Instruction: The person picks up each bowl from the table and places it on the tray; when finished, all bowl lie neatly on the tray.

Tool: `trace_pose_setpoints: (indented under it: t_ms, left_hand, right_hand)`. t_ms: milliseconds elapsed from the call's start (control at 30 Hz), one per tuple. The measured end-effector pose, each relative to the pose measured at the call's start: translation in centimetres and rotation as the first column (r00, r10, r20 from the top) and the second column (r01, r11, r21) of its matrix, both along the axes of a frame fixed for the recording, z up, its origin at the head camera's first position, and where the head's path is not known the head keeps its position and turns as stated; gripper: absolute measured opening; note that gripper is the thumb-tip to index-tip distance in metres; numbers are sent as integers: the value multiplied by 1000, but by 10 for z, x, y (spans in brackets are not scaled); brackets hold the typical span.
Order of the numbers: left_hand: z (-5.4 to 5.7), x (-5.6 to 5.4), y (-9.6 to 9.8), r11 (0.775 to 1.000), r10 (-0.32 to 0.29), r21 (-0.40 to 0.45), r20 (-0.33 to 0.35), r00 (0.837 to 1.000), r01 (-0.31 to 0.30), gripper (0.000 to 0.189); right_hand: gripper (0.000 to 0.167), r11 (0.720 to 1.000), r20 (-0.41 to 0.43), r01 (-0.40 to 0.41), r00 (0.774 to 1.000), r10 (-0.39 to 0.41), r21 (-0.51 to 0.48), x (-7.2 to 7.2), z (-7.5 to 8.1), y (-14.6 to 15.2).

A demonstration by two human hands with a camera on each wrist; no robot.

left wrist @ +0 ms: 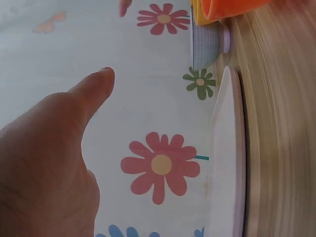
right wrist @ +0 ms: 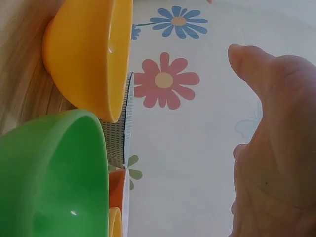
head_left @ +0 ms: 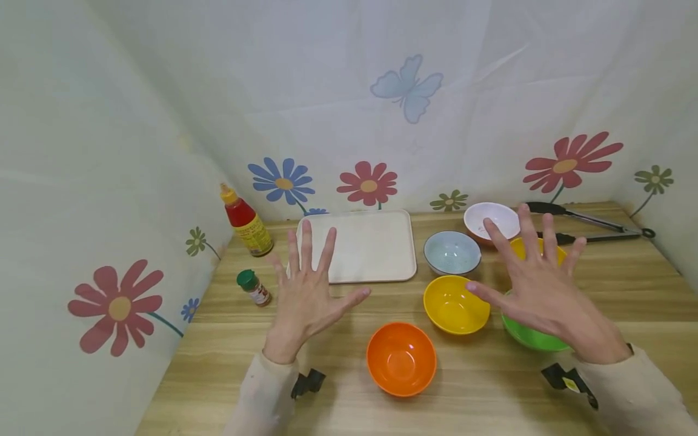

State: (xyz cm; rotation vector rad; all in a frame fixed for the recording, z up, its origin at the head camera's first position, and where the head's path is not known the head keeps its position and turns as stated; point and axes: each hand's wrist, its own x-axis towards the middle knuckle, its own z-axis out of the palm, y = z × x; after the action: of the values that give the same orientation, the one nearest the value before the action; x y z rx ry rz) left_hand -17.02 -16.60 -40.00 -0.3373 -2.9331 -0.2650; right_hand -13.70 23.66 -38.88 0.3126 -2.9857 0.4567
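Observation:
Both hands are raised above the table with fingers spread, and neither holds anything. My left hand [head_left: 306, 300] overlaps the front left of a white rectangular tray [head_left: 376, 248] in the head view. Nearest on its left is a small spice jar [head_left: 254, 287] with a green lid. My right hand [head_left: 537, 293] hovers over a green bowl [head_left: 531, 333], partly hiding it and a yellow bowl behind. Its thumb overlaps the rim of another yellow bowl [head_left: 452, 309]. An orange bowl [head_left: 401, 360] sits between the hands, nearer the front.
A red sauce bottle [head_left: 248, 224] with a yellow cap stands at the back left. Right of the tray are a light blue bowl [head_left: 452, 253] and a white-lined bowl [head_left: 491, 219]. Black-handled tongs [head_left: 600, 223] lie at the back right, before the flowered curtain [head_left: 327, 109].

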Motion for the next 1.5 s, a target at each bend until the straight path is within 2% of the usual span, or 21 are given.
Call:
trace_pose_setpoints:
  t_ms: [100,200,333,467,567,633,833,933,1033,1200,1267,1367,1433,1500]
  left_hand:
    - [-12,-10,-11,995,-14,94,11,1000,13,127]
    - [-28,-20,-23,976,-4,217,28,1000,-2,132]
    - [-46,-31,-37,939,26,342,33,999,-35,137]
    - [-60,-42,-47,908,44,416,30,999,-53,133]
    - [-68,-48,-52,891,56,449,46,997,-70,131]
    - [-72,-53,-54,884,65,461,43,997,-77,130]
    - [-85,-60,-64,844,105,526,38,994,-109,128]
    - [-94,-59,-69,821,107,559,44,993,-113,124]
    - [-100,-60,-71,810,102,576,42,994,-108,122]
    - [-107,-64,-75,817,96,565,65,993,-116,126]
    - [-108,-65,-76,822,101,554,90,991,-134,130]
    - [-109,-67,-79,834,113,527,127,985,-163,135]
    - [-108,-68,-82,845,122,504,140,983,-177,138]
    - [-107,-70,-84,859,135,474,150,979,-191,140]
  right_hand:
    - [117,996,-9,-27,1000,26,-89,1,-1,9]
    - [122,969,-38,-88,996,82,-231,5,-2,22]
    - [127,896,-126,-160,985,118,-414,15,-9,41]
    - [124,809,-208,-181,975,75,-559,28,-19,54]
    - [119,751,-235,-184,971,39,-634,36,-25,59]
    - [117,730,-248,-191,968,30,-656,38,-27,61]
    - [116,722,-243,-178,970,14,-669,39,-36,67]
    - [115,717,-236,-168,972,5,-677,41,-44,72]
    - [114,716,-233,-155,973,-10,-681,43,-52,77]
    - [112,736,-185,-108,982,-24,-668,46,-62,84]
    - [112,733,-178,-114,984,-10,-671,48,-66,87]
    - [111,701,-185,-142,983,14,-699,51,-71,90]
    - [111,666,-196,-168,980,32,-727,53,-75,92]
    - [108,655,-185,-166,982,40,-737,56,-79,94]
